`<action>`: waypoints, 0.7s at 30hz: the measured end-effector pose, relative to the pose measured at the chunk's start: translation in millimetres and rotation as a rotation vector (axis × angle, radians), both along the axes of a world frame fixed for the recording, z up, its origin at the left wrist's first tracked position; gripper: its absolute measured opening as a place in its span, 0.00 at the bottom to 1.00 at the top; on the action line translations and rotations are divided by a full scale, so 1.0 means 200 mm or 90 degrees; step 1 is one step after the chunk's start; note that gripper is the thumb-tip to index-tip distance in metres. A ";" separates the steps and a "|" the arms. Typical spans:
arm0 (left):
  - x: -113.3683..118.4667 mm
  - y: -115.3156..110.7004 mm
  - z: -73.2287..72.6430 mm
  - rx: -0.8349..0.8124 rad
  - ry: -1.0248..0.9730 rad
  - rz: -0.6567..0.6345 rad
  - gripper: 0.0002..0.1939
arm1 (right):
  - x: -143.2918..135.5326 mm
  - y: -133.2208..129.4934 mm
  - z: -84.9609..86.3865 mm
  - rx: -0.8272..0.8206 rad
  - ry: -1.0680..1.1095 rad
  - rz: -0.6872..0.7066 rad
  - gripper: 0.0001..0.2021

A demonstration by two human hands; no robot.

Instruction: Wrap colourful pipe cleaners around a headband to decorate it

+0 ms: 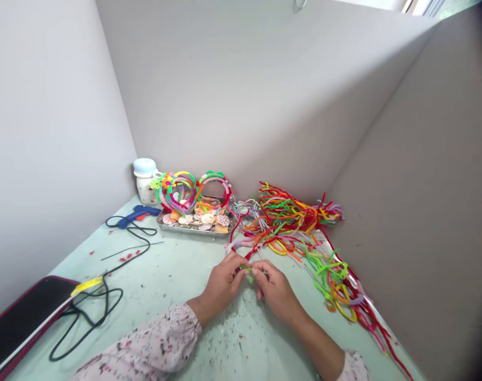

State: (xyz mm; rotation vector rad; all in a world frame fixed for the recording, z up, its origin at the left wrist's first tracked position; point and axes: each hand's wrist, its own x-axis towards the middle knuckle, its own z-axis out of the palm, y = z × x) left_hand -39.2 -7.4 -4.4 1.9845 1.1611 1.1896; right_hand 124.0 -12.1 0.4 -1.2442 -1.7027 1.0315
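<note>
Both of my hands meet over the middle of the pale green table. Between my fingertips is a short green pipe cleaner [246, 268], mostly covered by the fingers. My left hand [226, 278] pinches it from the left, thumb against forefinger. From the other side my right hand [273, 286] grips it with thumb and fingertips. Just beyond the hands lie red and pink pipe cleaners [253, 250], close to the fingers. A metal tray [193, 228] of seashells stands farther back, with colourful pipe-cleaner headbands [177, 193] on it.
A large heap of pipe cleaners [288, 211] spreads along the right side. At the left lie a blue glue gun [135, 214], its black cord [145, 248] and a black flat object [30, 307]. A white jar [146, 185] stands in the back corner. Grey panels [241, 106] enclose the table.
</note>
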 end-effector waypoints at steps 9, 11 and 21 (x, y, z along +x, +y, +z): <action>0.00 0.00 -0.02 0.011 0.017 -0.030 0.08 | -0.01 -0.03 -0.03 0.010 0.008 -0.012 0.12; 0.00 0.00 -0.03 0.008 0.015 -0.026 0.09 | -0.03 -0.04 -0.04 0.044 0.036 -0.047 0.12; -0.01 0.03 -0.04 -0.040 -0.043 0.023 0.11 | 0.00 -0.04 -0.06 0.171 -0.001 -0.177 0.11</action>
